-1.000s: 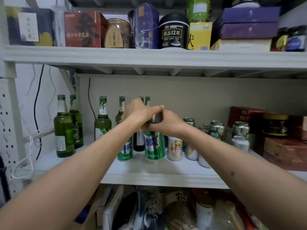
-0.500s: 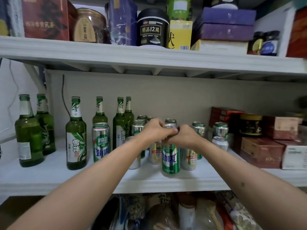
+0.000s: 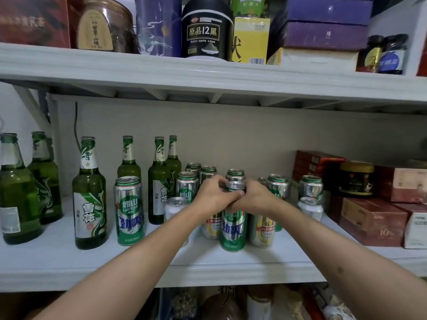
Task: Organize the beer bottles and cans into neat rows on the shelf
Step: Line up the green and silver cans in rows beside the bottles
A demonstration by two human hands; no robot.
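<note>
1. A tall green can (image 3: 233, 228) stands upright near the front of the white shelf (image 3: 69, 262), right of centre. Both hands close round its upper part, so only its silver top and lower body show.
2. The left hand (image 3: 213, 197) comes in from the lower left on a bare forearm that crosses the shelf edge. Its fingers curl round the can's left side just under the rim.
3. The right hand (image 3: 255, 197) reaches in from the lower right, also on a bare forearm. Its fingers wrap the can's right side, and the fingers of the two hands meet at the front of the can.
4. Neither hand is open; each grips the same can, which rests on the shelf.
5. Just beside the held can stand two yellow-and-silver cans, one to its left (image 3: 211, 227) and one to its right (image 3: 263, 229), partly hidden by the arms.
6. Behind the hands stands a cluster of green-topped cans (image 3: 209, 173), and further right a pair of cans (image 3: 310, 187) stands near red boxes (image 3: 374, 225).
7. Left of the arms another tall green can (image 3: 129, 210) stands alone, with a white can (image 3: 175, 207) near it, partly behind the left forearm.
8. Green beer bottles stand upright along the left half of the shelf: one at the front (image 3: 89, 197), others (image 3: 161, 181) further back, and two (image 3: 18, 192) at the far left.
</note>
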